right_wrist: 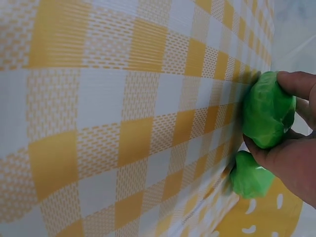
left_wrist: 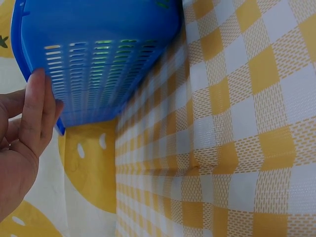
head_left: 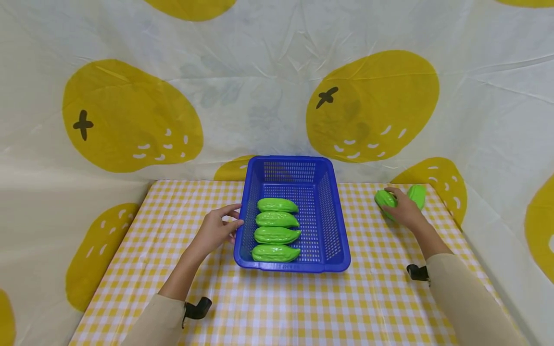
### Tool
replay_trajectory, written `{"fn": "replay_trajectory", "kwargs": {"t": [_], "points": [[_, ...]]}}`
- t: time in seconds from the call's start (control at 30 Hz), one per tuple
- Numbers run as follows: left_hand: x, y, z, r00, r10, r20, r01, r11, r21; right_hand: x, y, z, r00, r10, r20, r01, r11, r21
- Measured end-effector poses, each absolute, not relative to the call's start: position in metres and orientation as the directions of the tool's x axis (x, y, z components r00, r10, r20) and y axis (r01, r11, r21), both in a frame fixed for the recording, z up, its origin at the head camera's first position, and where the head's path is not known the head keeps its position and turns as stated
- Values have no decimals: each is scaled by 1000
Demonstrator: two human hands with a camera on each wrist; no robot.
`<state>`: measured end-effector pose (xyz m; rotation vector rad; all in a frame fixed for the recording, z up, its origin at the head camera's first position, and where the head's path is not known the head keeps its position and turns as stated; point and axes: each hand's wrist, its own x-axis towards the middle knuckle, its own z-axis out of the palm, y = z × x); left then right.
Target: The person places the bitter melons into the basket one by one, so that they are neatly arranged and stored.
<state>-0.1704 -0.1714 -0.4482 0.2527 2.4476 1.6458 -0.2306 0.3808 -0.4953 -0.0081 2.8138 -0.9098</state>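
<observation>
A blue plastic basket (head_left: 342, 240) stands on the table. Inside it, several glossy green bitter melons (head_left: 277, 235) with wrinkled skins lie in a row, stacked front to back along its left side. My left hand (head_left: 218, 227) touches the basket's left rim; in the left wrist view its straight fingers (left_wrist: 33, 106) lie against the outer wall. At the table's far right, my right hand (head_left: 404, 210) grips another bitter melon (right_wrist: 266, 111) between thumb and fingers, at or just above the cloth. One more bitter melon (head_left: 417, 196) lies right behind that hand, partly covered by it.
A yellow-and-white checked cloth (head_left: 303, 307) covers the table. Behind and at the sides hangs a pale sheet (head_left: 255, 62) with large yellow fruit prints. The basket's right part shows its bare slotted floor.
</observation>
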Motion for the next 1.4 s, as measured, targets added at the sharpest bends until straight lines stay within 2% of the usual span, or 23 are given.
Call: {"fn": "replay_trajectory", "kwargs": {"t": [0.33,0.7,1.03,1.4], "points": [[-172,-171,-451,-969,239,-59,35,371,928,-227,384,-490,-980,-125,-155,-13,819,-574],[-169,-170,-448,-968,243,-57,39,372,928,-229,378,-461,-975,-202,-97,-107,800,-590],[-171,-170,-447,-969,236,-74,21,376,927,-236,354,-432,-970,-232,-71,-132,751,-647],[-171,-171,-448,-969,232,-85,10,380,925,-249,320,-404,-956,-289,-50,-197,758,-622]]}}
